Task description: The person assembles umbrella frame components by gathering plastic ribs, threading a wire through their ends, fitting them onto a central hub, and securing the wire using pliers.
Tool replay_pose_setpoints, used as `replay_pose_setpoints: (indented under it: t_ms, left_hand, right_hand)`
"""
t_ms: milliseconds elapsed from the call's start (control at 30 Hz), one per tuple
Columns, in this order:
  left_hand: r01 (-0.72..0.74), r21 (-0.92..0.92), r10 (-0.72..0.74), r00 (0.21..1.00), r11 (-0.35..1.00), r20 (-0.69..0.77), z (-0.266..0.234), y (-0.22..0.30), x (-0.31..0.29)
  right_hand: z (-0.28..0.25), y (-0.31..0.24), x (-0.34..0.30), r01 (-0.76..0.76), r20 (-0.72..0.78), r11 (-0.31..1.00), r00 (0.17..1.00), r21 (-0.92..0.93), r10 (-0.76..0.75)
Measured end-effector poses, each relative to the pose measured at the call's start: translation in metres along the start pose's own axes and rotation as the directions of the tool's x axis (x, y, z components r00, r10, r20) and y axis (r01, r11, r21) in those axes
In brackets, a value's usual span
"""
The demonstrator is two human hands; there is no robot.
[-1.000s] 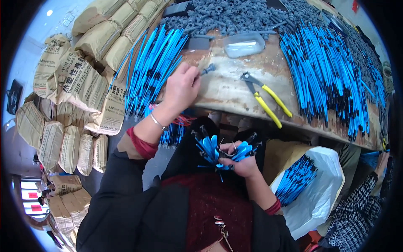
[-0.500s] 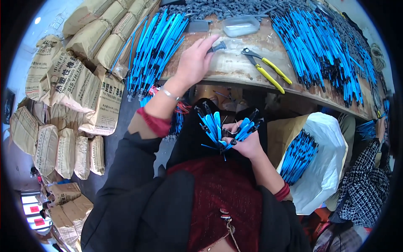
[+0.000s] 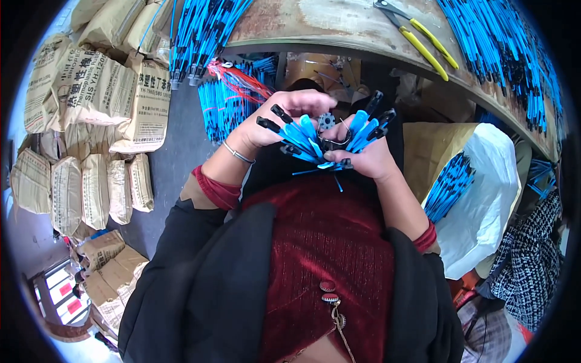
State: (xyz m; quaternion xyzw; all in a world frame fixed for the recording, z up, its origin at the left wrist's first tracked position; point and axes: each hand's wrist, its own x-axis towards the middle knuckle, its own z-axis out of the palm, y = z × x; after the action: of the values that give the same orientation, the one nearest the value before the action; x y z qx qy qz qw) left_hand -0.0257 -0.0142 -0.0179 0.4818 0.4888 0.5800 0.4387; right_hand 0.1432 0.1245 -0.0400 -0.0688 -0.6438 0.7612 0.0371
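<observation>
My right hand (image 3: 367, 158) is closed round the lower, gathered end of a bundle of blue ribs (image 3: 307, 128) with black tips. The ribs fan out in a V above my lap, and a thin wire loops near my right thumb. My left hand (image 3: 281, 115) is at the left side of the bundle, its fingers curled over the top. It holds a grey plastic piece (image 3: 327, 121) with a notched, gear-like round end, right at the middle of the V. My left thumb is hidden behind the ribs.
Yellow-handled pliers (image 3: 430, 45) lie on the wooden bench (image 3: 339, 41), with blue rib piles (image 3: 493, 54) to their right. A white-lined sack (image 3: 493, 175) holding more ribs stands at my right. Red strings (image 3: 242, 81) lie over bundles under the bench. Brown paper sacks (image 3: 91, 97) fill the left side.
My left hand has come down from the bench with the grey piece to the rib bundle. My right hand still grips the bundle. The view has tilted lower, away from the bench.
</observation>
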Motion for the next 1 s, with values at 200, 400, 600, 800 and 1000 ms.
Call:
replay_pose_setpoints:
  t_ms: [200,400,600,800,1000]
  left_hand:
    - [0.103,-0.237,-0.085,0.993,0.966,0.082,-0.001,-0.002,0.007]
    - [-0.112,-0.063,0.12,0.98,0.992,0.157,-0.002,0.0,0.023]
    - [-0.155,-0.097,0.17,0.969,0.983,0.178,-0.001,0.0,0.026]
    - [-0.154,-0.132,0.178,0.964,0.979,0.199,-0.002,0.0,0.026]
    - [0.01,-0.082,0.008,0.978,0.997,0.21,-0.017,0.0,0.021]
  right_hand:
    - [0.002,-0.005,0.0,0.068,-0.096,0.991,0.992,-0.113,-0.079]
    - [0.008,-0.004,-0.002,0.081,-0.188,0.992,0.977,-0.1,-0.099]
    - [0.006,-0.006,-0.004,0.016,-0.187,1.0,0.982,0.016,-0.012]
    - [0.005,-0.002,-0.002,0.041,-0.228,0.999,0.973,0.028,-0.034]
    - [0.009,-0.002,-0.001,0.086,-0.272,0.993,0.96,0.08,-0.061]
